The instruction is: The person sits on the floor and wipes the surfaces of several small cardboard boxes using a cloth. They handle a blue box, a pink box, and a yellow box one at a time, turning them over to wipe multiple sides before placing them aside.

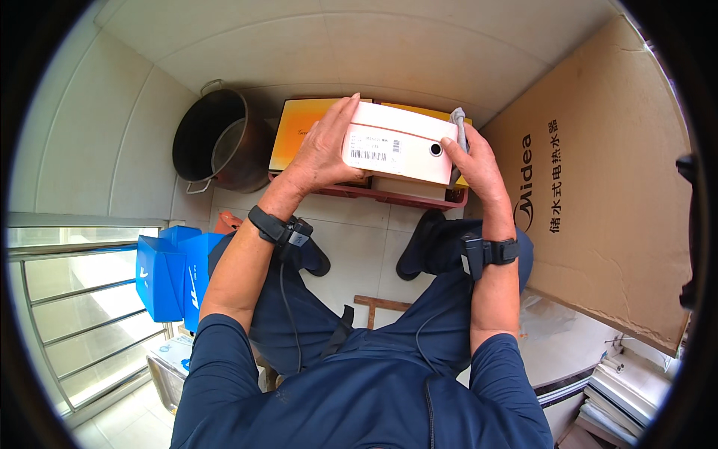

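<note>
My left hand (328, 146) grips the left end of a white lidded cardboard box (415, 132), apparently a shoebox. Its near side bears a printed label with a barcode and a round ringed hole. On the right end, my right hand (477, 163) holds the same box, with the thumb beside the hole. A grey cloth (459, 120) is bunched between that hand and the box end. Below the box sits a dark red plastic crate (359, 194), which holds a yellow-orange box (286, 134) and another yellow box (435, 110), partly hidden.
A deep metal stockpot (255, 154) stands left of the crate by the tiled wall. To the right leans a large Midea carton (606, 191). Blue boxes (160, 278) are stacked near a metal railing (84, 293). Between my legs lies a wooden T-shaped piece (387, 303).
</note>
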